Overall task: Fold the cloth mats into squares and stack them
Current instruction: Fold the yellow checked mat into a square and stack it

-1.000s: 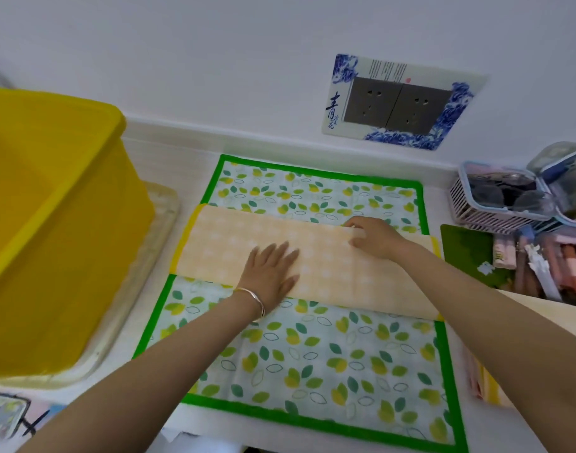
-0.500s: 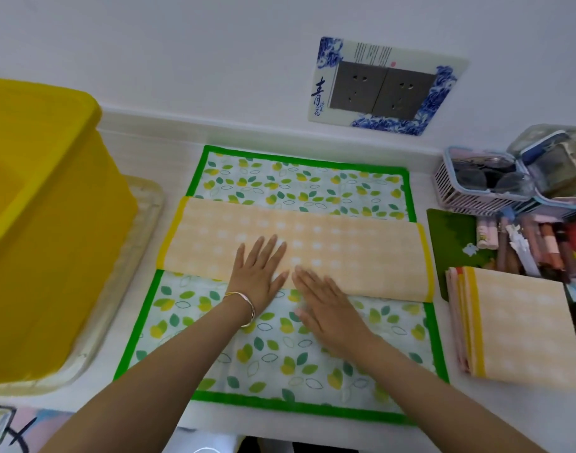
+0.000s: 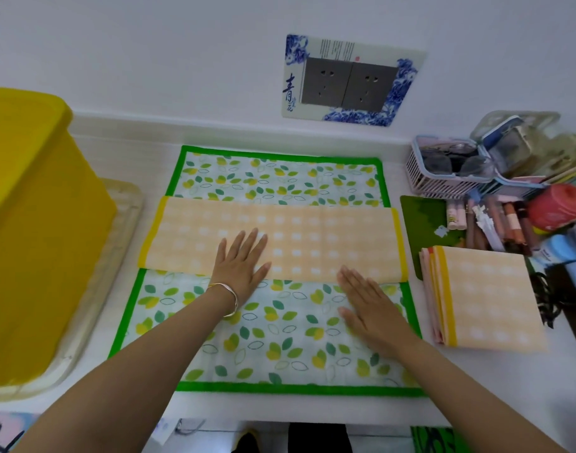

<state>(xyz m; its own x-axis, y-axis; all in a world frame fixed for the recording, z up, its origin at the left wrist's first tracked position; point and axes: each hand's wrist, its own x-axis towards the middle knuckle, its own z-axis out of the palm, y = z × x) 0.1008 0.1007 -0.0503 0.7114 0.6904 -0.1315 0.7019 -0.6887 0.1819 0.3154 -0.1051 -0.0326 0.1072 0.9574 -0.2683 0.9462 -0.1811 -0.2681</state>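
An orange checked cloth mat (image 3: 312, 237) with yellow end borders lies folded into a long strip across a green-bordered leaf-print mat (image 3: 280, 338). My left hand (image 3: 239, 264) lies flat, fingers spread, on the strip's near edge left of its middle. My right hand (image 3: 366, 300) lies flat with its fingertips at the strip's near edge, further right, its palm on the leaf mat. A stack of folded square mats (image 3: 486, 299), an orange checked one on top, sits to the right of the leaf mat.
A big yellow tub (image 3: 35, 230) stands on a clear tray (image 3: 110, 256) at the left. A pink basket (image 3: 443, 171), tubes, bottles and a red lid crowd the right back corner. A wall socket plate (image 3: 350, 81) is behind. The table edge runs close below the leaf mat.
My right hand came from the strip's far right edge to its near edge, then slid right along it. The left hand stayed on the strip. The camera shifted, showing the stack.
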